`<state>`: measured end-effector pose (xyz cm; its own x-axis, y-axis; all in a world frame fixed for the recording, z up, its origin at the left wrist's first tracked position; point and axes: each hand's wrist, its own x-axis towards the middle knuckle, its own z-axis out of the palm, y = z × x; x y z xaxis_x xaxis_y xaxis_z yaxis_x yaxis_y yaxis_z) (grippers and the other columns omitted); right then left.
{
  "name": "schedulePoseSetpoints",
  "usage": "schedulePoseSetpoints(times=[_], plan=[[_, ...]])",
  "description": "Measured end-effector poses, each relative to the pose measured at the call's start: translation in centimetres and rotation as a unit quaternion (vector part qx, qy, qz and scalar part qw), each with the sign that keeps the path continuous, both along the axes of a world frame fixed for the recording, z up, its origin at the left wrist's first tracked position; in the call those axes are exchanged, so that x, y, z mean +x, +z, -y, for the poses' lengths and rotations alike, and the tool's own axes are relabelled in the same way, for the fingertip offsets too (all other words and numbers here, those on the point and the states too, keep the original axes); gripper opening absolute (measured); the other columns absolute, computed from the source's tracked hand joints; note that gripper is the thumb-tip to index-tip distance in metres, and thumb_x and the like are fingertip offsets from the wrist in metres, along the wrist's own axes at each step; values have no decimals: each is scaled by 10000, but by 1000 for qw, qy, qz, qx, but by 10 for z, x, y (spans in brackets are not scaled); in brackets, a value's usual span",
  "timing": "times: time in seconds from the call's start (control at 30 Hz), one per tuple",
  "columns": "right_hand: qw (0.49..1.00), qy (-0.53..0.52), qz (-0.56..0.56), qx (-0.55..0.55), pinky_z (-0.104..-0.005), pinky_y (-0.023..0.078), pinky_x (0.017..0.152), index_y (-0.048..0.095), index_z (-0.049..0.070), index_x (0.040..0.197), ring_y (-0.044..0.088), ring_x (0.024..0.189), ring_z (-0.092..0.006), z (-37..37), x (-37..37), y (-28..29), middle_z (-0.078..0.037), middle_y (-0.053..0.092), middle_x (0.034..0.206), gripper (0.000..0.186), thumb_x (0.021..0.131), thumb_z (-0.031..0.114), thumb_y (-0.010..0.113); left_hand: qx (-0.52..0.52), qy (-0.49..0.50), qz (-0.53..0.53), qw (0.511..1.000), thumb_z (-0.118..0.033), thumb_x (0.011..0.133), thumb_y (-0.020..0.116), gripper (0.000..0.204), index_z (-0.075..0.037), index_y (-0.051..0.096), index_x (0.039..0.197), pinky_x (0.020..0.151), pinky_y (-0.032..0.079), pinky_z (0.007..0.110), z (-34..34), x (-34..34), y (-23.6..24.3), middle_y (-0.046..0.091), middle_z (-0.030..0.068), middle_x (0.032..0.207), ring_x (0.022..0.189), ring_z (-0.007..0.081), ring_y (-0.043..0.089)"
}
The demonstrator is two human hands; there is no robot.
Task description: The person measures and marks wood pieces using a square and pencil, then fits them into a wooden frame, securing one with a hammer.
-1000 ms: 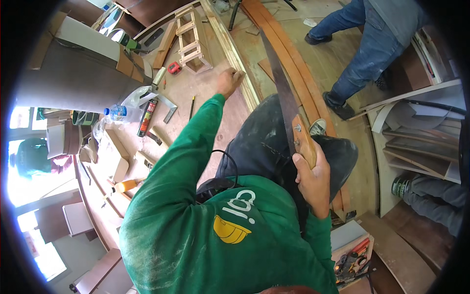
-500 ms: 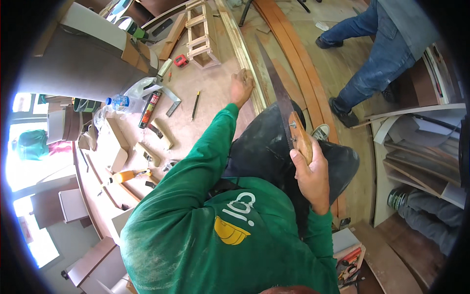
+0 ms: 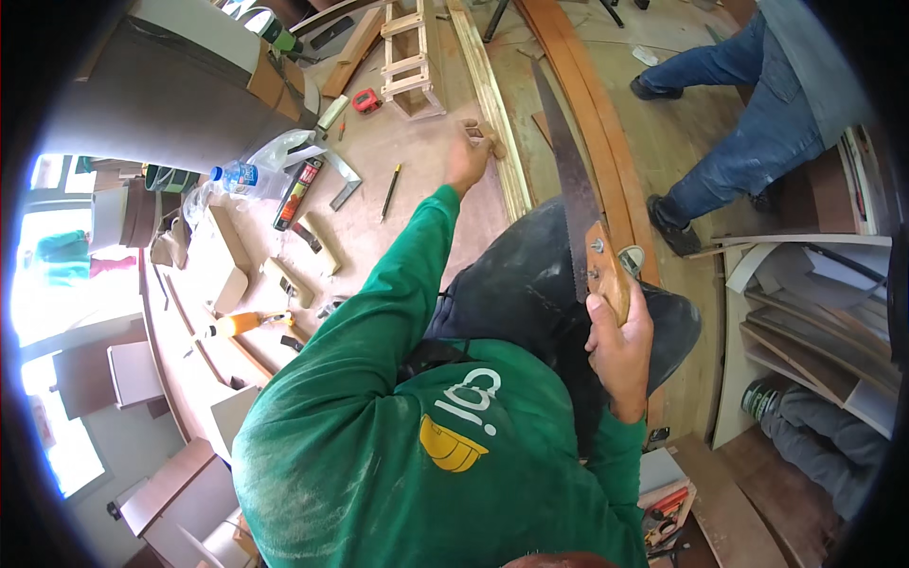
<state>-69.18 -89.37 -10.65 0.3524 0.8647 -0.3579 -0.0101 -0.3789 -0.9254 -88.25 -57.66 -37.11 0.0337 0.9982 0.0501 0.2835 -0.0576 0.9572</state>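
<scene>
My right hand (image 3: 620,346) is closed round the wooden handle (image 3: 609,275) of a handsaw. Its long dark blade (image 3: 568,175) points up and away, over my right thigh and the floor. My left hand (image 3: 468,159) is at the edge of the long pale wood strips (image 3: 492,114), its fingers curled and one fingertip against them. Between the fingers is something small that I cannot make out. Beyond that hand stands a slatted wooden frame (image 3: 413,66). A pencil (image 3: 390,193) lies on the worktop to the left.
On the worktop (image 3: 379,251) are a red tape measure (image 3: 365,100), a metal square (image 3: 347,185), a cartridge tube (image 3: 298,194), wooden planes (image 3: 317,244) and a water bottle (image 3: 235,177). Orange-brown boards (image 3: 587,104) run along the right. Another person's legs (image 3: 734,133) stand at the upper right.
My left hand has drawn back a little from the strips, its fingers curling. The saw in my right hand has shifted slightly right, and the view has turned a little.
</scene>
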Motion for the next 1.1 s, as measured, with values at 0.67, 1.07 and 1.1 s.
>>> schedulePoseSetpoints(times=[0.67,1.07,1.1], plan=[[927,-15,-374,16,-283,508,541,592,62,1137,557,619,-101,-110,-76,-126,-4,522,793,211,1051,234,678,-17,93,337,937,-139,1048,691,369,-16,478,1322,886,614,355,-2,-131,71,682,125,1190,1042,208,694],[999,38,17,-12,-323,588,572,576,-28,1234,688,757,-150,-89,-45,-103,-123,675,985,325,1036,220,647,6,97,391,915,-82,1036,701,345,-54,448,1268,984,624,386,18,-154,87,662,119,1190,1069,235,697],[993,68,59,-73,-409,609,688,585,-44,1250,742,834,-266,-89,-37,-91,-203,719,1004,394,1022,271,650,12,99,392,915,-75,1036,699,336,-53,450,1261,987,624,387,19,-154,88,663,122,1192,1072,240,701]])
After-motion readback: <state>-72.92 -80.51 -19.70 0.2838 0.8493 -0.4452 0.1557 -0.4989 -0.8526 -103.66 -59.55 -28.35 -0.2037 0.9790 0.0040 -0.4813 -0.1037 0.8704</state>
